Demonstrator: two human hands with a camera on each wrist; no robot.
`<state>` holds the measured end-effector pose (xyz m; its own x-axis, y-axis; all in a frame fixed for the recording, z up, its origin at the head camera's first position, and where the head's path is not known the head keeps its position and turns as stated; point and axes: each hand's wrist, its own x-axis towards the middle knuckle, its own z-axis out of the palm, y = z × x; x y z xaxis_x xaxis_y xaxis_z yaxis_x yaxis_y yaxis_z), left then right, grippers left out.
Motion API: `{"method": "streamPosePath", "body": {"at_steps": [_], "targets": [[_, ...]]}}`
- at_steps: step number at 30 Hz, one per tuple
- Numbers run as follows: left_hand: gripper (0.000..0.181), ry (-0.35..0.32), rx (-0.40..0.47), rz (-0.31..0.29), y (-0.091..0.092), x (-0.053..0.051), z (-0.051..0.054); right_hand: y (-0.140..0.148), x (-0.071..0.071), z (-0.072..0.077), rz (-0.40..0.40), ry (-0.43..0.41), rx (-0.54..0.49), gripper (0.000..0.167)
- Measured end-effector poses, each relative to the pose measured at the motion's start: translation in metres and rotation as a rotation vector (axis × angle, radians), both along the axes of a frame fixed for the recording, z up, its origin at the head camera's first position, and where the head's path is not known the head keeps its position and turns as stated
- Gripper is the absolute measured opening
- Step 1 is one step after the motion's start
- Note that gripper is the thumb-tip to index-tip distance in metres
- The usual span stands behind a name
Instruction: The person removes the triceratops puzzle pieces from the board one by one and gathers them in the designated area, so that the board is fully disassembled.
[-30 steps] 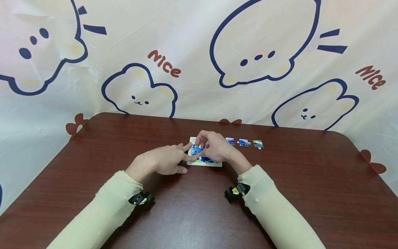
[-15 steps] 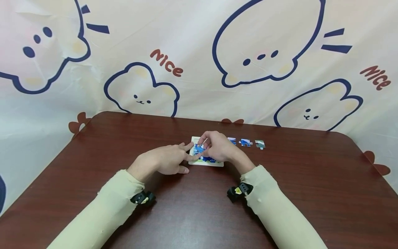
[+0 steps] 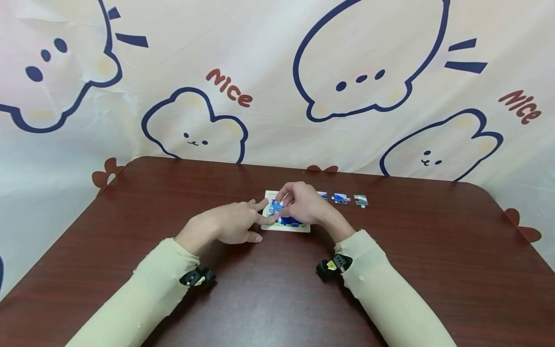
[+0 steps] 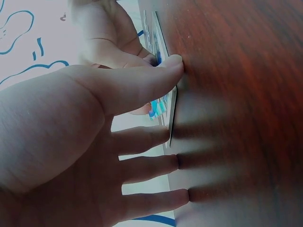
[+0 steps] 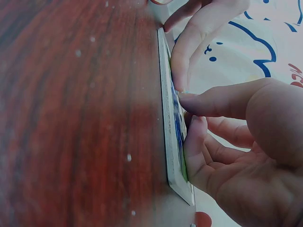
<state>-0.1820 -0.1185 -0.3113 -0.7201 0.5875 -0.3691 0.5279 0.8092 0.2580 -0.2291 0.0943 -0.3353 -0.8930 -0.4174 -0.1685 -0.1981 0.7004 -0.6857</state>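
While right hand pinches puzzle piece, left hand spread; backdrop reads "Nice".

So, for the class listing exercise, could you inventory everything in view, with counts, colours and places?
Wood-grain table with rounded corners: one, dark reddish brown, beneath board and pieces
Flat rectangular puzzle board: one, white rim, blue-and-green picture, under the hands
Small flat jigsaw pieces: three loose, blue, white and greenish, right of the board, one partly hidden
Hanging printed cloth: one, whitish, navy outlines, behind the table
Boxy wrist devices: two, black, at the cuffs
Long fabric sleeves: two, pale cream, on the forearms
Left hand: one, bare, touching the board
Right hand: one, bare, over the board
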Motion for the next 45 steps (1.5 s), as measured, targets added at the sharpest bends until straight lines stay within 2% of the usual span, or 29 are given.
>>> {"method": "streamPosePath", "body": {"at_steps": [17, 27, 45], "targets": [[0.059, -0.005, 0.005, 0.001, 0.000, 0.000, 0.000, 0.004, 0.001, -0.001, 0.017, 0.036, -0.042, 0.026], [0.059, -0.004, 0.016, -0.004, 0.000, -0.001, -0.001, 0.011, 0.002, 0.005, 0.037, 0.060, -0.103, 0.027], [0.065, -0.004, 0.015, 0.018, 0.002, -0.002, -0.002, 0.052, -0.003, 0.026, -0.099, 0.042, -0.194, 0.025]]}}
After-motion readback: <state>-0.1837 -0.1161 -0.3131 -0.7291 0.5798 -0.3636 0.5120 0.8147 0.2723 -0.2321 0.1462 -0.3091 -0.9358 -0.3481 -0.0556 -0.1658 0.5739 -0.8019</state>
